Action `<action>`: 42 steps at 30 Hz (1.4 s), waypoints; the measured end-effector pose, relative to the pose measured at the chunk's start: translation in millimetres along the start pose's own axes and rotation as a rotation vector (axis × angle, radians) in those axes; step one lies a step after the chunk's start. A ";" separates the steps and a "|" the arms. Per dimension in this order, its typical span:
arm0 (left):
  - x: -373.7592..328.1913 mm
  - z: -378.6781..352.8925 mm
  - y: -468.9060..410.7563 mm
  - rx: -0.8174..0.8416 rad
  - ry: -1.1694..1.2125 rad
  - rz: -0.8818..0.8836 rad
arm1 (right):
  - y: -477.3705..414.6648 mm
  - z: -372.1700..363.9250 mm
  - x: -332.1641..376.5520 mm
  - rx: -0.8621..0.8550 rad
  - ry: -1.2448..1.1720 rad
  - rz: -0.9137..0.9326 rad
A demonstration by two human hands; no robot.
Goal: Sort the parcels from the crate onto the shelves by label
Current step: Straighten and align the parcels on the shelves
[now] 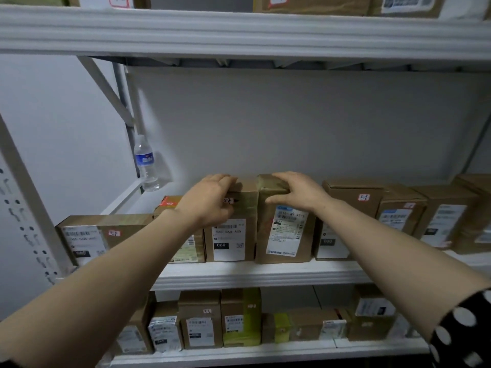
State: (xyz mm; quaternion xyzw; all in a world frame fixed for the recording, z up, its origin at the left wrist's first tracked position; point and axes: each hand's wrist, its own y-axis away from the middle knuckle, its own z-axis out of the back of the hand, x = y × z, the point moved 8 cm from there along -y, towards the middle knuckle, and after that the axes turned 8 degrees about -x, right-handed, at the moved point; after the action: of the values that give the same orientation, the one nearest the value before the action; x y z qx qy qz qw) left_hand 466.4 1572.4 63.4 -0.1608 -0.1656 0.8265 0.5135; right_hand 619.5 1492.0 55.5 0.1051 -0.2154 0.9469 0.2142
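Left hand (210,201) grips parcel 060 (229,241) top | right hand (297,192) grips neighbouring parcel (285,235) | both upright, labels outward, seemingly touching

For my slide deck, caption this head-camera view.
Left hand grips the 060 parcel, right hand its neighbour, upright on the middle shelf.

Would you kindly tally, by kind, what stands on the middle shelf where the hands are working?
cardboard parcels: 8 in view
water bottle: 1
Total: 9
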 end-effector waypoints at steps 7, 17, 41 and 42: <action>-57.3 9.4 -27.6 -0.049 0.026 -0.178 | 34.2 88.4 -58.3 -0.239 -0.064 -0.118; -181.5 -41.4 -78.8 -0.018 -0.029 -0.181 | 60.8 103.6 -207.8 0.003 0.172 -0.224; -213.2 -85.7 -127.9 0.338 -0.182 -0.060 | 21.3 53.6 -266.8 0.307 0.366 -0.057; -211.9 -85.6 -128.7 0.344 -0.185 -0.064 | 20.5 54.1 -265.5 0.300 0.349 -0.062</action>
State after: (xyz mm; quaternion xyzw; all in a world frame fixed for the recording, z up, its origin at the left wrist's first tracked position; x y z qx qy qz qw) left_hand 695.3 1444.4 63.7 0.0113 -0.0735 0.8372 0.5419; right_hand 851.4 1355.1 18.6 -0.0229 -0.0288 0.9652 0.2590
